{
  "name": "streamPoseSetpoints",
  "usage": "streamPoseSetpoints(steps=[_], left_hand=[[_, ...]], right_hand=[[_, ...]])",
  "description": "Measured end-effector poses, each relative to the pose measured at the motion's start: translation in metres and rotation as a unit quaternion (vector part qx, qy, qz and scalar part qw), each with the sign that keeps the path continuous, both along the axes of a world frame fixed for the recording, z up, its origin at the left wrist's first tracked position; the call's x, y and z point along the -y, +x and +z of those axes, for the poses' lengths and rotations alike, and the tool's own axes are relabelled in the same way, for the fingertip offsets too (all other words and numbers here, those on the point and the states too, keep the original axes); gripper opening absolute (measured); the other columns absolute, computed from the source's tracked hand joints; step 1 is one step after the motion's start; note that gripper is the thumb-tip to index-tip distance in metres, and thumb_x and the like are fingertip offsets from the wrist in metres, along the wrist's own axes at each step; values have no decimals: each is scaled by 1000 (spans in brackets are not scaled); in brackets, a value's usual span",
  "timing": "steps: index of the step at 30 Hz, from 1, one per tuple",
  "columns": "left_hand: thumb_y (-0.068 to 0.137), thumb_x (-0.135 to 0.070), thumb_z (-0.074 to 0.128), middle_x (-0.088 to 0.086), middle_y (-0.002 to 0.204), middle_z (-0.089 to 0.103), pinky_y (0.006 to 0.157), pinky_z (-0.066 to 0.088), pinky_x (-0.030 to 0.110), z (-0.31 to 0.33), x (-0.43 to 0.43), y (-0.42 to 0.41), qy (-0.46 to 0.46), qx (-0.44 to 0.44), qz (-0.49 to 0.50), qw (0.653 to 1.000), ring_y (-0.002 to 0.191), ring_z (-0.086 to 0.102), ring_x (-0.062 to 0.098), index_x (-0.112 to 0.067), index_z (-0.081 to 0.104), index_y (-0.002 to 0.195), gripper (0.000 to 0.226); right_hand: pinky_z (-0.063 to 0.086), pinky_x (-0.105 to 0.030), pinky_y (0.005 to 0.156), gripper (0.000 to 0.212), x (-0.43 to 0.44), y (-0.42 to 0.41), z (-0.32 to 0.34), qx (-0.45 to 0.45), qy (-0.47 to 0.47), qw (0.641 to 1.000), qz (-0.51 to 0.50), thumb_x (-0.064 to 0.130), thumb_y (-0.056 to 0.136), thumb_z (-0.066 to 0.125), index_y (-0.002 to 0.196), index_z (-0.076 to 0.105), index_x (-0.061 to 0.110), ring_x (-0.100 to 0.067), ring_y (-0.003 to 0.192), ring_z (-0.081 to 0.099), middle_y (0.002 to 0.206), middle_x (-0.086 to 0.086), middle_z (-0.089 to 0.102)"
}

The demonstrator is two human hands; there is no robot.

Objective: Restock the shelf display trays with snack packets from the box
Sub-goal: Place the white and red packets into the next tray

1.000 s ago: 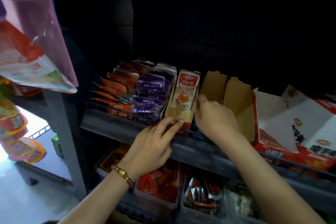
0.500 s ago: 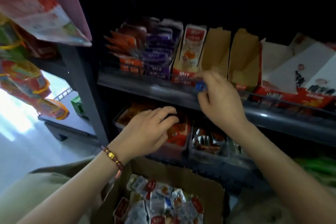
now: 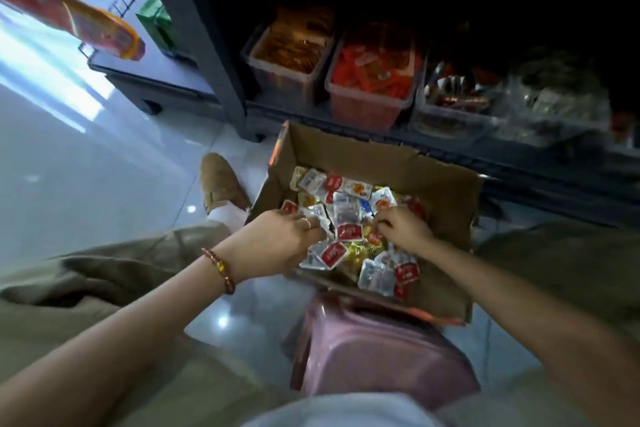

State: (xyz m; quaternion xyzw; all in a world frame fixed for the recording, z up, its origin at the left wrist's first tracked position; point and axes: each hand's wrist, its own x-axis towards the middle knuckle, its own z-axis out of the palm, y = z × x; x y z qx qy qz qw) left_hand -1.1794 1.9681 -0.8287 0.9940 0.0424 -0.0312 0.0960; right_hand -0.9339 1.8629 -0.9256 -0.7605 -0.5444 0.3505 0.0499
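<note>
An open cardboard box [image 3: 446, 191] sits on the near edge of a pink stool [image 3: 381, 357], between the person's knees, and is loosely filled with red, silver and yellow snack packets [image 3: 346, 211]. Both hands are down in the pile. The left hand [image 3: 277, 239], with a beaded bracelet [image 3: 220, 269] on its wrist, has its fingers [image 3: 311, 224] curled over silver packets at the left side of the box. The right hand [image 3: 403, 229], near the middle of the pile, has its fingers bunched together, pinching packets. Beyond the box, on the low dark shelf [image 3: 519, 163], 4 display trays [image 3: 363, 111] stand side by side. A brown shoe [image 3: 221, 180] rests on the glossy floor [image 3: 86, 166] left of the box.
</note>
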Motion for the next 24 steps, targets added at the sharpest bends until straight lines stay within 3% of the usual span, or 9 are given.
streamPoseSetpoints(steps=[2,4,6,9,12,17,21,23,24], left_hand=[[77,-11,56,4,78,59,47,47,30,2,-1,-8,-10,14,2,1000,61,60,25,-10,61,92,16],[78,-14,43,5,76,59,47,45,29,4,-2,-9,-7,18,9,1000,60,60,25,-8,63,90,23],[81,-16,40,6,78,60,48,45,31,3,-3,-8,-14,8,9,1000,61,60,27,-8,64,92,28],[84,-17,41,5,85,63,53,46,30,0,-3,-4,-23,3,9,1000,64,61,26,-9,64,97,28],[84,-17,42,5,89,64,54,46,28,3,-3,0,-39,19,8,999,65,62,25,-9,63,100,28],[84,-19,41,3,90,65,54,46,27,2,-5,3,-45,19,11,999,65,62,21,-11,65,101,30],[86,-16,50,0,98,63,57,46,25,-4,-3,5,-133,15,113,985,73,64,19,-14,64,105,24],[90,-20,55,-3,105,56,68,52,31,-10,-2,5,-202,-8,212,956,83,62,14,-17,60,113,24],[90,-22,57,-4,107,51,75,52,34,-11,-1,6,-240,-20,253,937,87,59,12,-18,58,117,27]], right_hand=[[52,-36,77,23,15,-3,-25,35,-23,996,-81,12,88,50,87,73,16,-28,91,64,98,-10,71],[48,-35,82,22,25,-9,-47,70,-59,983,-158,12,92,48,103,66,7,-34,102,60,110,-18,65],[43,-38,95,40,29,-21,-64,79,-113,951,-276,11,94,49,132,44,0,-37,120,48,134,-24,45],[38,-44,103,75,33,-37,-79,18,-189,881,-434,13,90,60,147,12,3,-41,132,35,150,-25,17],[36,-45,104,92,35,-39,-85,-8,-249,874,-416,20,91,62,149,-9,6,-41,135,31,153,-26,9],[50,-35,77,84,39,-37,-83,7,-257,903,-344,19,83,70,143,13,6,-35,113,56,143,-23,34],[47,-22,62,65,21,-35,-63,-141,-181,892,-389,25,80,74,130,38,5,-17,85,60,119,-11,54],[49,-22,68,61,11,-44,-48,-203,-92,903,-366,21,75,78,124,43,12,-14,88,59,121,-10,55],[50,-30,82,70,7,-47,-42,-198,-33,922,-332,20,70,81,128,42,15,-19,102,56,127,-9,51]])
